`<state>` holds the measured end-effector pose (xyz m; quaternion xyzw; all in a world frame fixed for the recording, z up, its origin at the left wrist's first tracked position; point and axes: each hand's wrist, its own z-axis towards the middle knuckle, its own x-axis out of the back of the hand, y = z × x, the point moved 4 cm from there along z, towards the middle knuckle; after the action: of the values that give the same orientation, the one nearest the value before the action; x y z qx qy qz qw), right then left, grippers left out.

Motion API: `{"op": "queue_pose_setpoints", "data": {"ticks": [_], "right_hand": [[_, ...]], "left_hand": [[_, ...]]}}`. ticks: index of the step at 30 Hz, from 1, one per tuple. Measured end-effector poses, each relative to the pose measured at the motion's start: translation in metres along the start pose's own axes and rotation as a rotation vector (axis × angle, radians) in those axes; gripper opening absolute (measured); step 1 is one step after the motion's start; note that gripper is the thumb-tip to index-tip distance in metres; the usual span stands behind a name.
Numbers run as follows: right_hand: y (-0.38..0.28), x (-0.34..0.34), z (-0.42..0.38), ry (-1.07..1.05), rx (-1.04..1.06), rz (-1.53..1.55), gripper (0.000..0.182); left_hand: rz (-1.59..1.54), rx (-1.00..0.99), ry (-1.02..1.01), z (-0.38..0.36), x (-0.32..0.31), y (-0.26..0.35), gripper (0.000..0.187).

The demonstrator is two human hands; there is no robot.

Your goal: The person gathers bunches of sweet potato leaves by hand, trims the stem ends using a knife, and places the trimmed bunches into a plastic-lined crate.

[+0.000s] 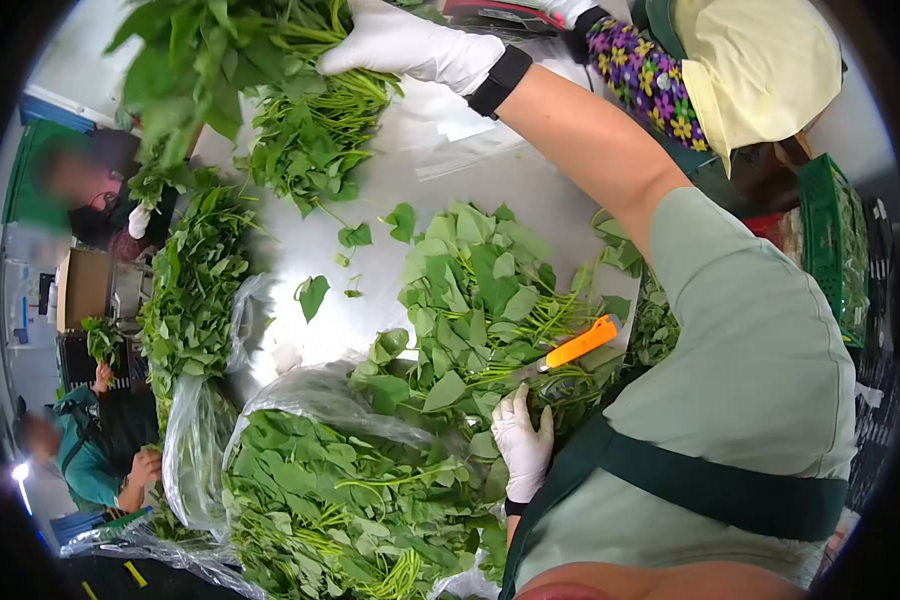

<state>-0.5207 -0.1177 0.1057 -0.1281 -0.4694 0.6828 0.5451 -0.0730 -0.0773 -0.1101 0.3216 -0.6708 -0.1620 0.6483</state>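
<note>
Near the top of the view, my right hand (400, 45) in a white glove is closed round the stems of a bunch of leafy greens (195, 60), whose leaves spread leftward. My left hand (523, 440), also gloved, has its fingers apart beside a loose leafy pile (480, 290); nothing is seen held in it. An orange-handled cutter (580, 343) lies on that pile just above my left hand, its metal end toward the fingers. Another bunch (315, 145) lies below my right hand on the metal table (370, 265).
Plastic-lined greens (340, 490) fill the lower middle, and more greens (200, 280) stand at the left. A co-worker's flowered sleeve (645, 80) is at the upper right, near a green crate (835, 250). Two other people (100, 470) (105, 190) are at the left.
</note>
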Motion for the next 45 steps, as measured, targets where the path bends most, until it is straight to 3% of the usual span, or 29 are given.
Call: {"op": "queue_pose_setpoints", "data": {"ticks": [1,2,3,7,9,11,13,15,16,17,19,20,21,22,23,24,25,26,29,35,39,40,41,45], "right_hand": [[0.005,0.003,-0.004,-0.036,0.008,-0.065,0.065],[0.015,0.006,-0.011,-0.101,-0.121,-0.164,0.069],[0.02,0.004,-0.023,-0.101,-0.152,-0.122,0.059],[0.103,-0.015,-0.068,-0.006,0.032,-0.655,0.038],[0.18,-0.04,-0.101,-0.18,0.015,-0.87,0.041],[0.195,-0.046,-0.128,-0.605,-0.33,-1.015,0.049],[0.186,-0.038,-0.127,-0.504,-0.254,-0.985,0.083],[0.18,-0.02,-0.126,-0.546,-0.261,-0.954,0.092],[0.164,-0.004,-0.13,-0.516,-0.296,-0.929,0.083],[0.152,0.01,-0.142,-0.494,-0.27,-0.881,0.055],[0.077,0.038,-0.187,-0.063,0.216,-0.667,0.03],[0.074,0.03,-0.215,-0.177,-0.019,-0.789,0.023],[0.049,0.02,-0.247,-0.311,0.043,-0.663,0.015],[0.015,0.014,-0.277,-0.617,-0.15,-0.553,0.016],[0.0,0.002,-0.321,-0.711,-0.084,-0.516,0.019],[-0.01,-0.006,-0.363,-0.564,0.071,-0.39,0.026],[-0.014,-0.015,-0.393,-0.761,-0.047,-0.352,0.025],[-0.016,-0.019,-0.417,-0.797,-0.052,-0.416,0.022],[-0.008,-0.02,-0.432,-0.643,-0.135,-0.434,0.02],[-0.009,-0.023,-0.442,-0.673,-0.009,-0.571,0.018],[-0.027,0.021,-0.427,-0.61,-0.416,-0.153,0.024],[-0.022,0.028,-0.428,-0.526,-0.402,-0.088,0.026],[-0.012,0.036,-0.43,-0.347,-0.212,-0.031,0.025],[0.01,0.054,-0.403,-0.294,-0.518,-0.186,0.021]], "left_hand": [[-0.013,-0.009,0.018,0.001,-0.002,-0.004,0.051],[-0.025,-0.02,0.037,0.002,-0.002,-0.006,0.049],[-0.028,-0.026,0.028,0.002,-0.003,-0.007,0.049],[-0.011,0.015,-0.021,0.006,-0.004,-0.008,0.048],[0.03,0.037,-0.03,0.006,-0.004,-0.007,0.048],[0.048,0.033,-0.039,0.006,-0.007,-0.008,0.048],[0.066,0.041,-0.064,0.004,-0.009,-0.006,0.049],[0.067,0.011,-0.022,0.004,-0.007,-0.002,0.05],[0.073,0.023,-0.031,0.003,-0.007,-0.002,0.05],[0.075,0.016,-0.037,0.003,-0.008,-0.003,0.05],[0.09,0.026,-0.052,0.002,-0.01,-0.004,0.051],[0.088,0.04,-0.056,0.002,-0.009,-0.003,0.05],[0.091,0.042,-0.055,0.003,-0.009,-0.001,0.05],[0.113,0.024,-0.041,0.004,-0.009,0.002,0.05],[0.138,0.007,-0.028,0.003,-0.008,0.003,0.049],[0.155,0.015,-0.03,0.003,-0.009,0.004,0.049],[0.161,-0.004,-0.007,0.002,-0.01,0.004,0.048],[0.17,0.006,-0.007,0.002,-0.009,0.009,0.048],[0.178,-0.059,0.056,-0.002,-0.006,0.025,0.046],[0.194,-0.021,0.041,-0.024,-0.013,0.028,0.047],[0.165,-0.003,0.233,-0.041,-0.002,0.046,0.045],[0.147,-0.008,0.253,-0.045,-0.001,0.049,0.045],[0.142,0.012,0.263,-0.049,-0.003,0.05,0.045],[0.135,0.016,0.268,-0.061,-0.015,0.057,0.046]]}}
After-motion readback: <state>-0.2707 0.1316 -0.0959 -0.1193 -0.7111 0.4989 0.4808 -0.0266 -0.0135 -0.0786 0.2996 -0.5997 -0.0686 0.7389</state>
